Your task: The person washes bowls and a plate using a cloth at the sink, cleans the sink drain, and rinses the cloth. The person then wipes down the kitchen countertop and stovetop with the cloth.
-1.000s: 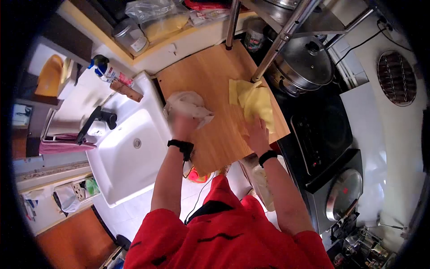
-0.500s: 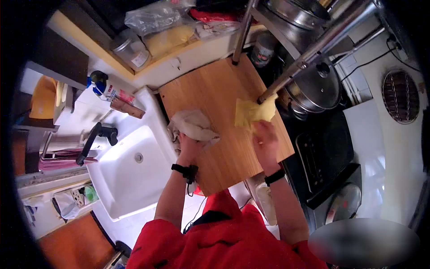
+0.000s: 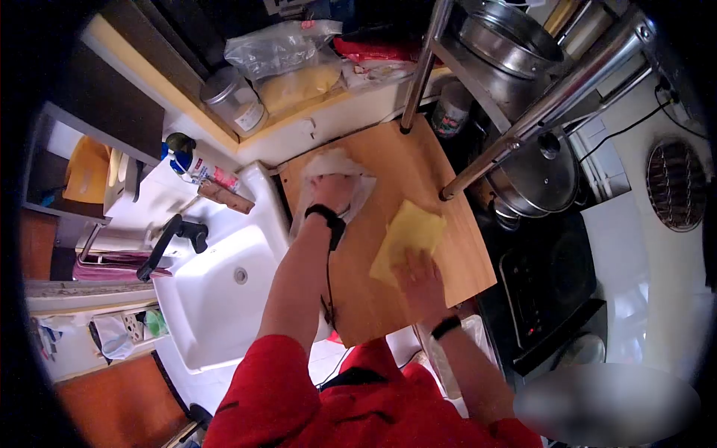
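A light grey-white cloth [image 3: 334, 160] lies spread on the far left of the wooden board [image 3: 373, 306]. My left hand [image 3: 333, 191] presses down on it, fingers bunched into the fabric and partly covered by its folds. To the right, nearer my body, a folded yellow cloth [image 3: 418, 226] rests flat on the board. Over its near edge my right hand [image 3: 420, 285] lies palm down, fingers stretched out and resting on it. Both wrists wear black bands.
Left of the board is a white sink [image 3: 216, 313] with a black faucet [image 3: 175, 239]. A metal rack leg [image 3: 478, 168] stands on its right side, beside a lidded pot [image 3: 534, 175] and black cooktop [image 3: 545, 276]. A jar [image 3: 233, 101] and plastic bags line the back ledge.
My left hand has moved forward with the grey-white cloth, which is now more spread out. My right hand and the yellow cloth have come toward me and left, away from the rack leg.
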A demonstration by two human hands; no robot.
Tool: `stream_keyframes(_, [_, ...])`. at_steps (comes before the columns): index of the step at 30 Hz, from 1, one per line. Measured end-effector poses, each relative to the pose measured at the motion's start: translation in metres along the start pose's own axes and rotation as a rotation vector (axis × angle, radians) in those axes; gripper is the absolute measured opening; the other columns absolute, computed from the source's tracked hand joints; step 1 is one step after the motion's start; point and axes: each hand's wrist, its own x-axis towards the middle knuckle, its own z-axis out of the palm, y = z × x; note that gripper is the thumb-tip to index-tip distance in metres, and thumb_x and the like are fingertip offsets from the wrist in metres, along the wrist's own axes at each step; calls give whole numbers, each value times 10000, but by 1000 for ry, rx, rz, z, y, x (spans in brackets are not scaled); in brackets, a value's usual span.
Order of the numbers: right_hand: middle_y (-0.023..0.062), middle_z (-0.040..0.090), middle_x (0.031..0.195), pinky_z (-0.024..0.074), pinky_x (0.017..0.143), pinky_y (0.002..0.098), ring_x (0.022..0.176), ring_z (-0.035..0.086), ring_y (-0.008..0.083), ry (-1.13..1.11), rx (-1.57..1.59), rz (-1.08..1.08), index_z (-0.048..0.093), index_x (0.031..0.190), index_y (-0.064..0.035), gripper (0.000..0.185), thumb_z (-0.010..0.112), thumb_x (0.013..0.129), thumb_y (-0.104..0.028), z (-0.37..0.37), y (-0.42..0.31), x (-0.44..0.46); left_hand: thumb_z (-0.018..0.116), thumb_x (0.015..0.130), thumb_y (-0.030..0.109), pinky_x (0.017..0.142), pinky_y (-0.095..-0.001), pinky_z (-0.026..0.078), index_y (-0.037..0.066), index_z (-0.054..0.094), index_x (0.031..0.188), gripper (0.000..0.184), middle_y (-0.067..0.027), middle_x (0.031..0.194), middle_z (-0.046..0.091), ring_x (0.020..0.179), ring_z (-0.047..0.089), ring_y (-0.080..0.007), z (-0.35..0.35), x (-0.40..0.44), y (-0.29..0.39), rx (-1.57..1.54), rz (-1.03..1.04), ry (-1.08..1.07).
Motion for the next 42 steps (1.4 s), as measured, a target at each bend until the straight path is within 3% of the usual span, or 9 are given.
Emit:
stream_keyframes(3, [174, 359, 1425, 351, 991, 546, 1260, 347, 471, 68, 95, 36, 528, 1267, -219, 443, 566, 827, -261, 10, -4, -43, 459, 886, 467, 1020, -565, 263, 143, 442, 1359, 573, -149, 1370, 444, 1280, 350, -403, 5, 34, 49, -110, 41, 43])
stream_keyframes(5, [156, 329, 1455, 356, 996, 531, 1297, 325, 447, 131, 64, 77, 563, 1230, -227, 454, 619, 780, -251, 17, -1, -62, 475, 827, 554, 1042, -626, 166, 161, 407, 1383, 684, -147, 1427, 387, 1331, 284, -393, 133, 109, 49, -506, 392, 18])
stream_keyframes(10, [141, 297, 1482, 333, 1032, 517, 1315, 323, 402, 73, 107, 201, 553, 1241, -223, 536, 673, 718, -229, 15, 22, -85, 507, 789, 548, 1038, -697, 27, 104, 399, 1390, 755, -172, 1462, 325, 1368, 155, -443, 39, 21, 128, -33, 376, -39])
stream_keyframes(19, [163, 474, 1281, 412, 975, 450, 1190, 431, 326, 37, 170, 267, 613, 1070, -98, 415, 612, 664, -16, 2, 38, -68, 559, 831, 371, 1046, -612, 224, 79, 537, 1286, 542, -119, 1467, 314, 1384, 149, -370, 12, -14, -25, -32, -260, 140])
stream_keyframes(23, [170, 573, 1100, 510, 768, 419, 979, 559, 322, 119, 285, 182, 626, 1034, -78, 381, 598, 664, 10, 21, 45, -52, 592, 806, 232, 990, -471, 386, 64, 620, 1134, 370, -123, 1338, 443, 1281, 347, -336, 33, -40, -46, -36, -246, 141])
stream_keyframes(27, [96, 627, 822, 478, 530, 298, 619, 573, 193, 36, 1032, 453, 642, 998, -8, 286, 571, 723, 22, 10, 33, -24, 595, 758, 131, 945, -473, 403, 47, 628, 1035, 291, -127, 1233, 508, 1216, 411, -319, 9, -92, -28, -152, -147, 0])
stream_keyframes(29, [53, 616, 789, 455, 516, 256, 609, 538, 101, -3, 1257, 628, 636, 998, 47, 242, 553, 772, 13, -12, 23, -12, 578, 719, 64, 936, -486, 397, 23, 600, 1009, 294, -130, 1184, 531, 1198, 410, -323, 6, -106, -43, -307, -77, 454])
stream_keyframes(36, [76, 646, 845, 486, 590, 255, 692, 580, 129, -66, 1220, 602, 639, 1021, 42, 263, 521, 787, 35, 8, 22, -10, 648, 722, 163, 941, -475, 380, -30, 525, 1088, 432, -137, 1167, 534, 1166, 409, -346, -7, -86, -104, -283, -343, 868])
stream_keyframes(42, [44, 604, 866, 457, 638, 218, 726, 549, 98, -50, 1378, 549, 632, 1033, 35, 238, 530, 820, 5, 10, 5, -9, 653, 758, 425, 959, -457, 370, 21, 498, 1228, 639, -165, 1160, 550, 1129, 440, -415, 23, -86, -142, -397, -403, 401])
